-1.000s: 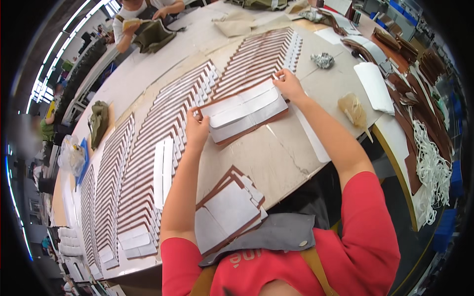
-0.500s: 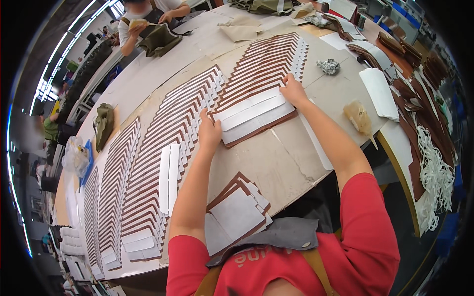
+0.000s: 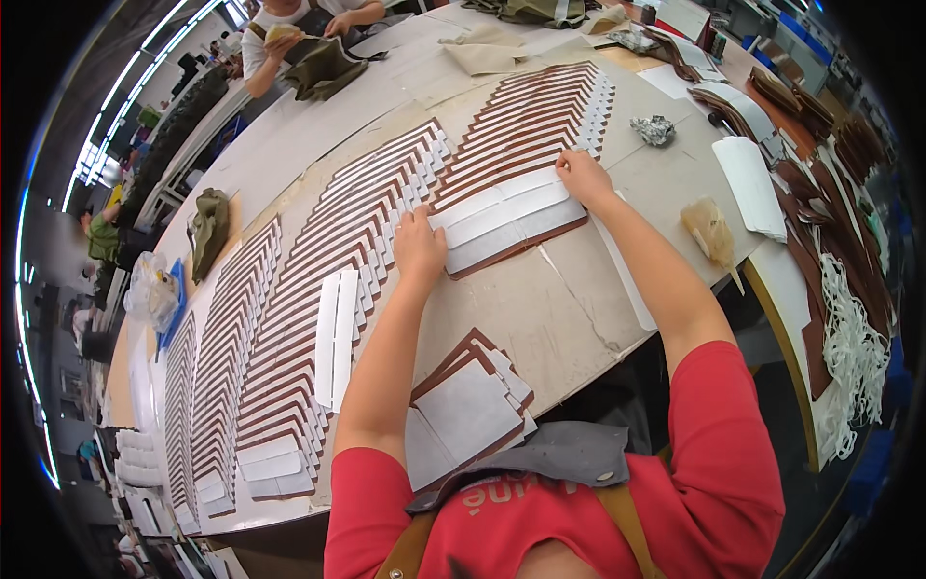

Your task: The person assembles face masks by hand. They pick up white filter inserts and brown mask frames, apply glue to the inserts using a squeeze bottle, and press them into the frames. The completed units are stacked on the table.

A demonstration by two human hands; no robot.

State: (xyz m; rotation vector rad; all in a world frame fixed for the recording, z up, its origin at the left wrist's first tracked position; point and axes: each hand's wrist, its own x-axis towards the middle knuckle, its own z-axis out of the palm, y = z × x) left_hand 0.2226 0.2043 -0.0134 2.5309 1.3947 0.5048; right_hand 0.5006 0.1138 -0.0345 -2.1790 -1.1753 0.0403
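On the pale table (image 3: 502,301), in front of the body: a flat panel (image 3: 511,229) with white upper face and brown border, at the near end of an overlapping row (image 3: 526,130) of similar brown-and-white pieces. At its left end, the left hand (image 3: 422,246), with fingers a little bent; impossible to tell whether gripping or only pressing. At the upper right corner, the right hand (image 3: 582,177), with fingertips and thumb close together; also not possible to say if pinching the edge. To the left, more overlapping rows (image 3: 352,198), slanting across the table. Beside the left forearm, a long white piece (image 3: 328,338), with a dark line along the middle. Between the forearms, near the grey apron (image 3: 550,452), a loose pile (image 3: 468,405) of white and brown panels, turned at different angles. To the right, apart from the right hand, crumpled silver foil (image 3: 654,130) and a yellowish bag (image 3: 709,232). Farther right, a tangle of white cords (image 3: 851,357). Across the table, a co-worker (image 3: 289,21) with olive cloth (image 3: 328,69).
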